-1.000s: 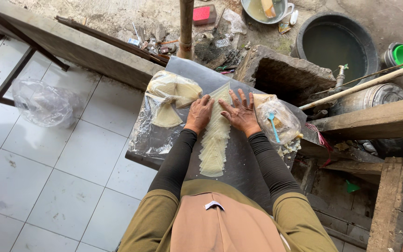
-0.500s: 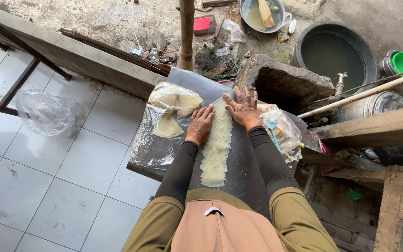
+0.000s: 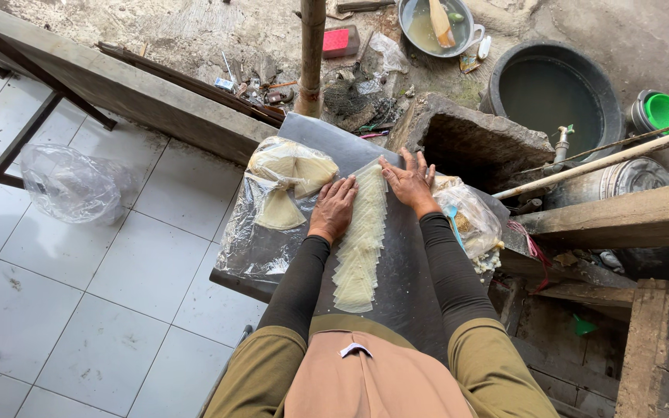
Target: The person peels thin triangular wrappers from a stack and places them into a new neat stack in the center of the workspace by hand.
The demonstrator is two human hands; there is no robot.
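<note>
hands (image 3: 333, 207) (image 3: 409, 183) flat on wrapper row (image 3: 359, 248) (overlapping sheets).

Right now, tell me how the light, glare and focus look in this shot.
Head view: soft, even daylight, no hard shadows; glare on the clear plastic bag and tiled floor; both hands, left hand and right hand, and the pale wrapper row sharp; slight wide-angle bending at edges.

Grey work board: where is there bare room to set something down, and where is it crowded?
On the grey board, one bare strip lies between the pale wrapper row and the right forearm. Another lies at the far edge, by the wooden post. The left side is crowded with a plastic bag of wrappers; left hand and right hand flank the row; a second bag fills the right edge.
</note>
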